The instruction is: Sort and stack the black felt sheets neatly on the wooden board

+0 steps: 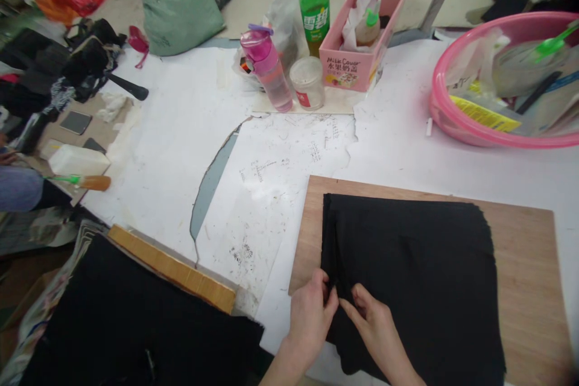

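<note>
The black cloth lies on a wooden board at the near right of the desk. Its far edge stops just short of the board's far edge; bare wood shows in a wider strip along the right, while the near left corner hangs past the board. Left of the board, open paper-covered surface runs to a torn gap and a yellowish wooden strip, beside which more black fabric is spread. Open white surface also lies between the board and the containers at the back.

"Milk Cover" is printed with Chinese characters on the pink box; the green bottle has a label in white Chinese characters. Next to them stand a pink drinking bottle and a clear tub with a red label too small to read. Small handwriting marks the paper. A pink basin sits at the far right.

Both hands come in from the near edge, close together at the cloth's left side. The left hand pinches a fold, fingers closed on it; the right hand grips just beside, thumb and forefinger narrow on the same fold.
</note>
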Demonstrator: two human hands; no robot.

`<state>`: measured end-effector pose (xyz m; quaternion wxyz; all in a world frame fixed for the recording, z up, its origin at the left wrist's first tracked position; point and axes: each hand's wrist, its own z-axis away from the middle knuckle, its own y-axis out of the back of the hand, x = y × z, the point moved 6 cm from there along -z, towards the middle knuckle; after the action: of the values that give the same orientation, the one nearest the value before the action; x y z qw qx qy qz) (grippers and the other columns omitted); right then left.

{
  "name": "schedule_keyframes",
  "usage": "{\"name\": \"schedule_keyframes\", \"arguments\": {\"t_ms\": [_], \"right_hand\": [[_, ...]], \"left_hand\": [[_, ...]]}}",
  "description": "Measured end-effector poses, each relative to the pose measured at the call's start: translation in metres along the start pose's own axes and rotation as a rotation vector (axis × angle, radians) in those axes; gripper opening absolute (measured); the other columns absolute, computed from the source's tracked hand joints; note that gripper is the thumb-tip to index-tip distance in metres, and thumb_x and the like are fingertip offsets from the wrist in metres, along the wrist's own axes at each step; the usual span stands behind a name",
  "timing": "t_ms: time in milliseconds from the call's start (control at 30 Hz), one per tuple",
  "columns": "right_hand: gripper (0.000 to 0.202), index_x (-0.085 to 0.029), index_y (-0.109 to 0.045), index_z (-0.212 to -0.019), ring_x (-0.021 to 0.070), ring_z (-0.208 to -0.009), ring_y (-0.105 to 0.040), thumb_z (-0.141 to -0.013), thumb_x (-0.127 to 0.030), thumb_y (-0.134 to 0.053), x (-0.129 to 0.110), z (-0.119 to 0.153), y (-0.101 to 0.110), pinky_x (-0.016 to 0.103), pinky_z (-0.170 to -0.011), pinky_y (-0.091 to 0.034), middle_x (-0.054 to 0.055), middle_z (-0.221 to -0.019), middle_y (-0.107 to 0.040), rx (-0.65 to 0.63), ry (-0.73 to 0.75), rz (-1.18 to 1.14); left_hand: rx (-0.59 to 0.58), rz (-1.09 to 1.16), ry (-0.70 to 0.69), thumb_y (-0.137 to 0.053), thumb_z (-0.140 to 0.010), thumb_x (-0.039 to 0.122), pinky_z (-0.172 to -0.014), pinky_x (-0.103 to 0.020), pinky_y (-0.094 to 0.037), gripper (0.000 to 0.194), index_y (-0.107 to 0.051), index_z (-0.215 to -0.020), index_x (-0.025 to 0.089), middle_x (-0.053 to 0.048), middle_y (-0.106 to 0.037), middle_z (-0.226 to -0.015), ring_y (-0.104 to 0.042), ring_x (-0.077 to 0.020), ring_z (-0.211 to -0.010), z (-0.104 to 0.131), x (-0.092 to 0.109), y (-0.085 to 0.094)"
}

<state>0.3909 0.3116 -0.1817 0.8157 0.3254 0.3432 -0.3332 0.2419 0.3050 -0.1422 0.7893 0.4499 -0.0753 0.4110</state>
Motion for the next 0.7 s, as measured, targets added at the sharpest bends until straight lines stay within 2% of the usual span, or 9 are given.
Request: {"name": "schedule_keyframes", "arguments": {"t_ms": [100, 267, 467, 600, 700], "right_hand": [[0.037, -0.025, -0.03, -0.07, 0.01, -0.058, -0.033, -0.086, -0.049, -0.052, 0.002, -0.002, -0.001, 0.02, -0.054, -0.032, -0.008, -0.064, -0.033, -0.012, 0.012, -0.007], [0.036, -0.024, -0.031, -0.071, 0.0095, -0.059, -0.035, -0.085, -0.049, -0.054, 0.008, -0.003, -0.004, 0.019, -0.055, -0.034, -0.007, -0.065, -0.035, -0.024, 0.011, -0.037], [0.037, -0.024, -0.032, -0.07, 0.0093, -0.06, -0.034, -0.084, -0.05, -0.054, 0.018, -0.006, -0.006, 0.018, -0.055, -0.034, -0.007, -0.065, -0.034, -0.034, 0.004, -0.065], [0.038, -0.024, -0.032, -0.069, 0.0092, -0.058, -0.033, -0.082, -0.052, -0.054, 0.018, -0.008, -0.006, 0.019, -0.053, -0.033, -0.007, -0.063, -0.033, -0.05, -0.02, -0.078], [0.039, -0.024, -0.032, -0.069, 0.0097, -0.058, -0.033, -0.082, -0.052, -0.054, 0.018, -0.008, -0.005, 0.019, -0.054, -0.034, -0.007, -0.063, -0.031, -0.051, -0.025, -0.09]], "left_hand": [[0.05, -0.031, -0.032, -0.05, -0.085, 0.022, -0.06, -0.026, -0.039, 0.016, -0.05, -0.1, 0.025, 0.003, -0.06, -0.069, -0.062, -0.0168, -0.064, -0.01, 0.007, 0.006], [0.17, -0.055, -0.076, -0.045, -0.091, 0.029, -0.06, -0.027, -0.039, 0.012, -0.05, -0.101, 0.024, 0.002, -0.061, -0.074, -0.061, -0.0172, -0.064, -0.035, 0.021, 0.022], [0.223, -0.026, -0.108, -0.051, -0.089, 0.028, -0.057, -0.025, -0.035, 0.01, -0.05, -0.098, 0.024, 0.004, -0.058, -0.071, -0.056, -0.0149, -0.061, -0.06, 0.032, 0.036], [0.292, 0.064, -0.077, -0.046, -0.091, 0.035, -0.06, -0.026, -0.037, 0.012, -0.05, -0.091, 0.023, 0.003, -0.056, -0.073, -0.055, -0.0146, -0.064, -0.059, 0.029, 0.046], [0.214, 0.171, -0.057, -0.047, -0.091, 0.043, -0.061, -0.026, -0.04, 0.021, -0.053, -0.093, 0.022, 0.001, -0.06, -0.075, -0.056, -0.0142, -0.063, -0.047, 0.02, 0.036]]}}
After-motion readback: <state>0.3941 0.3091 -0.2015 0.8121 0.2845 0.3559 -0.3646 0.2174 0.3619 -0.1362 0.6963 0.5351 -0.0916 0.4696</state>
